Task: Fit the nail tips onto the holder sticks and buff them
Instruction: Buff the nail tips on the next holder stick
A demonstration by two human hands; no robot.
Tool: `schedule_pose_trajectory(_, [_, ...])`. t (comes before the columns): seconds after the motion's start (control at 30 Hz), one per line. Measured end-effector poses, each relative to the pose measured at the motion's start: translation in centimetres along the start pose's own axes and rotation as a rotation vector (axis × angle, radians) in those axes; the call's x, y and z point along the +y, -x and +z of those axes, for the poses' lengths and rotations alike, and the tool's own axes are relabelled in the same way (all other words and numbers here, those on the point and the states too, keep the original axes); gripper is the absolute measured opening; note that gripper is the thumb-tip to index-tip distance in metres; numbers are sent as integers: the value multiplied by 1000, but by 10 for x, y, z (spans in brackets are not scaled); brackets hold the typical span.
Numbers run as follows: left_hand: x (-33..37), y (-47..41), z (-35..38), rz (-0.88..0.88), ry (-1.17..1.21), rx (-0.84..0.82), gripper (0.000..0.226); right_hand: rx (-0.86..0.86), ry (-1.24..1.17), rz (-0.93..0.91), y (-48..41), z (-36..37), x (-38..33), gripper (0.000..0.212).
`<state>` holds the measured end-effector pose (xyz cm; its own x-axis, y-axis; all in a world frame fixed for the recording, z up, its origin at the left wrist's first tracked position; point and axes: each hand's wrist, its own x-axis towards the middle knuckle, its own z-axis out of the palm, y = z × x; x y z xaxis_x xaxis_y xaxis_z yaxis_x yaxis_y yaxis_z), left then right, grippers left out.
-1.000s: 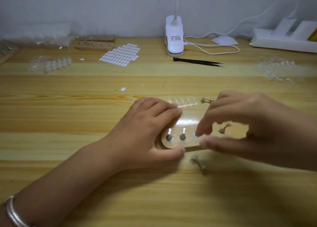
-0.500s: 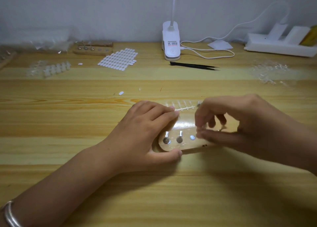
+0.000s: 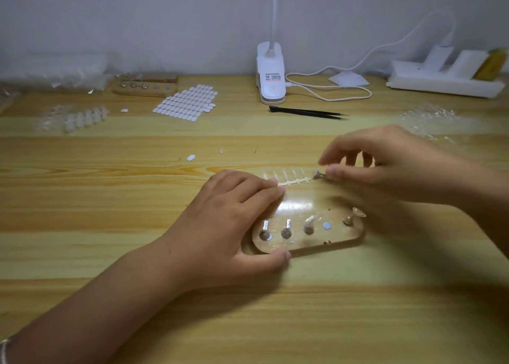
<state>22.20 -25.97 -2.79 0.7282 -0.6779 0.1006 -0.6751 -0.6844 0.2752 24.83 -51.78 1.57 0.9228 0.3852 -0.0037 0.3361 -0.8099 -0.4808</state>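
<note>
Four holder sticks [image 3: 286, 228] were seated in the wooden base [image 3: 330, 242], which was gripped by the left hand [image 3: 225, 226]. A fifth stick [image 3: 319, 174] was pinched by the right hand [image 3: 385, 168], beside the nail-tip strip [image 3: 294, 182].

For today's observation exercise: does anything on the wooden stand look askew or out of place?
Yes: the rightmost holder stick leans sideways, and beside it sits a bare white dot with no stick.
</note>
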Motion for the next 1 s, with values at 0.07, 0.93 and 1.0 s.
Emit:
schedule_pose_trajectory(0.07, [0,0,-1,1,4,0,80,-83,13,75,-8,4,4,10])
schedule_pose_trajectory(0.93, [-1,1,1,-2,-3,-3,80,-196,-335,-222,13,11,-3,12])
schedule_pose_trajectory(1.0, [-1,0,1,-2,-5,-7,80,-213,-348,-206,13,12,-2,15])
